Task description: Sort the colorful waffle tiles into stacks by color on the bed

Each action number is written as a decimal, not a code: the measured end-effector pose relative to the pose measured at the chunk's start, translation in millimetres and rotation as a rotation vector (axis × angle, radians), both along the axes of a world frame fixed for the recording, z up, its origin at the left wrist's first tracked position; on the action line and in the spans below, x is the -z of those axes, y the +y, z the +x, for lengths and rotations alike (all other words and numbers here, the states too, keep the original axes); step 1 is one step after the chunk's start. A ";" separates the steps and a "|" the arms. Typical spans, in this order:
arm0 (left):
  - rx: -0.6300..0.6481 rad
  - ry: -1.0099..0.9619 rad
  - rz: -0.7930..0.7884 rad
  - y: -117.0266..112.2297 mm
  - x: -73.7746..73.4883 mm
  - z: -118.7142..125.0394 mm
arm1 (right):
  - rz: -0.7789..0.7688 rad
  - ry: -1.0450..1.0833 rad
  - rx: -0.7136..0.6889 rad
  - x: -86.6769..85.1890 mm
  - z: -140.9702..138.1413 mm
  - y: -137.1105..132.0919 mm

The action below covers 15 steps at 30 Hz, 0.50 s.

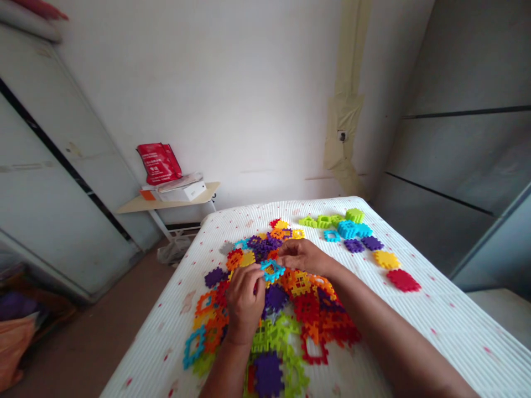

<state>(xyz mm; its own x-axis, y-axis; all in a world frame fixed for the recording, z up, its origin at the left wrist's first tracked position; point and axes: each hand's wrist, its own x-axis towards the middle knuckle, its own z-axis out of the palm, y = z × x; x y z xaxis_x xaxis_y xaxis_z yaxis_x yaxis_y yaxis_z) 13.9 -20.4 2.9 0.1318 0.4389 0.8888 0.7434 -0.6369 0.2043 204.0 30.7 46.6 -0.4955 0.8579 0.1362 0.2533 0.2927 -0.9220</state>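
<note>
A light-blue toothed interlocking square point(272, 271) with a cut-out middle is held between my two hands, above a mixed pile of similar plastic pieces. My left hand point(245, 301) has curled fingers, their tips at the square's left edge. My right hand point(305, 257) reaches in from the right, with thumb and fingers bent in a pinch at the square's upper right edge. Beneath and around them lie purple pieces point(275, 298), orange pieces point(213, 333), red pieces point(307, 307) and green pieces point(286, 329). Part of the pile is hidden by my hands and forearms.
Sorted pieces lie at the bed's far right: green stacks point(324, 221), blue ones point(348, 229), purple squares point(372, 243), a yellow one point(386, 259) and a red one point(404, 280). A small side table point(136, 205) carries a red bag point(159, 163). Grey cabinets point(460, 149) flank the right.
</note>
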 end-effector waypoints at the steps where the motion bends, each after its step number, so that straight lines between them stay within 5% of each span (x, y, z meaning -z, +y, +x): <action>1: -0.013 0.011 0.006 -0.4 -0.2 0.3 | 0.039 -0.039 0.019 -1.4 -1.5 -2.3; 15: -0.063 0.059 0.055 -0.9 -0.3 -0.8 | 0.295 -0.543 0.123 -14.9 -23.8 -28.2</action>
